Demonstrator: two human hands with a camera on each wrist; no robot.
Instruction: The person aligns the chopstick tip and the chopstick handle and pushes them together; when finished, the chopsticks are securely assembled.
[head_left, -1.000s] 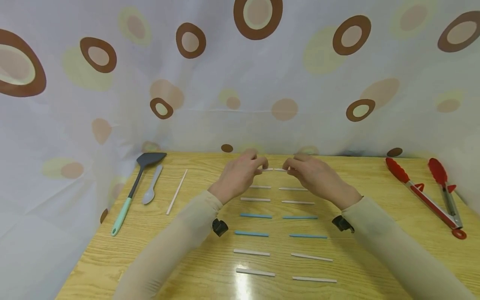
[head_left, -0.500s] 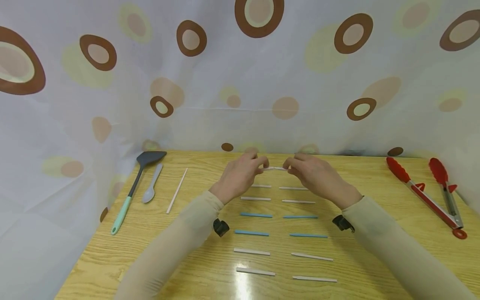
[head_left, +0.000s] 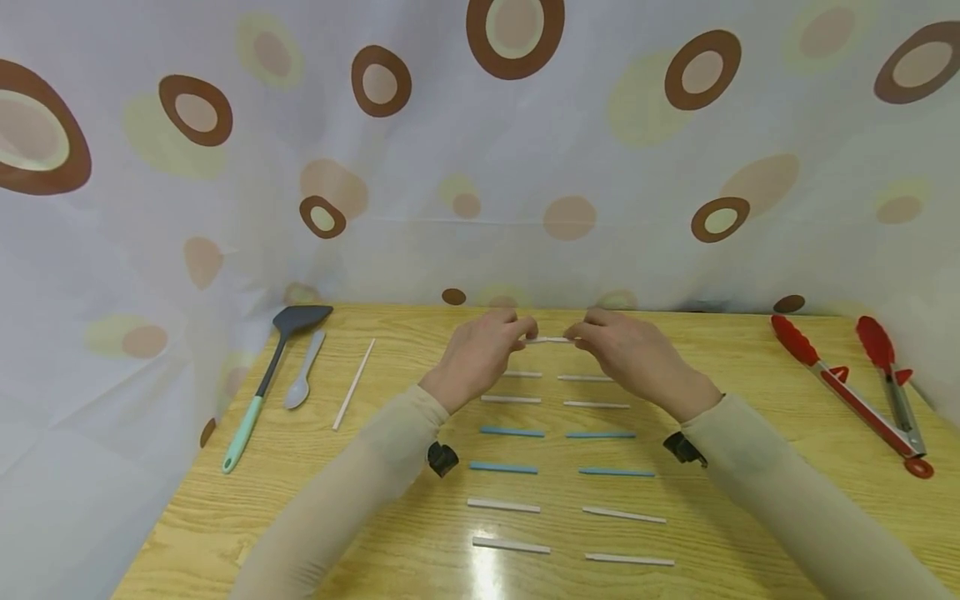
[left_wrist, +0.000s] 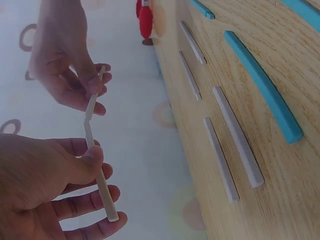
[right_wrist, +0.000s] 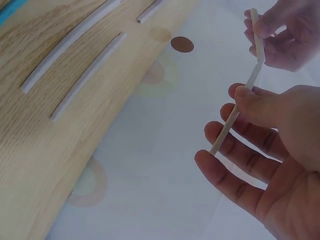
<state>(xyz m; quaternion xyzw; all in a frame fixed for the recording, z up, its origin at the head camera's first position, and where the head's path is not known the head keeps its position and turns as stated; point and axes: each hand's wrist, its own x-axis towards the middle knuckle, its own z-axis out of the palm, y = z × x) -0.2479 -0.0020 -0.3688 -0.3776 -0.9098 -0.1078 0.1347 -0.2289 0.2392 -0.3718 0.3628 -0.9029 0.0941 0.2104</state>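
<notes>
Near the table's far edge, my left hand [head_left: 476, 354] pinches a thin pale stick [left_wrist: 106, 197] between thumb and fingers. My right hand [head_left: 637, 354] pinches a second thin pale stick [right_wrist: 227, 122] the same way. Their inner ends meet between the hands, and in both wrist views the two form one line with a slight bend at the meeting point. Below the hands, shorter sticks lie in two columns on the wooden table [head_left: 420, 542]. White sticks [head_left: 511, 399] are at the top and bottom of the columns, with blue sticks [head_left: 512, 432] in the middle.
At the left lie a dark turner with a mint handle [head_left: 243, 433], a grey spoon [head_left: 298, 390] and a longer white stick [head_left: 354, 383]. Red-tipped tongs [head_left: 862, 404] lie spread at the right. A patterned curtain [head_left: 480, 258] hangs right behind the table's far edge.
The small gap between the inner ends of the two held sticks has closed, so they now meet. Both hands otherwise stay nearly in place.
</notes>
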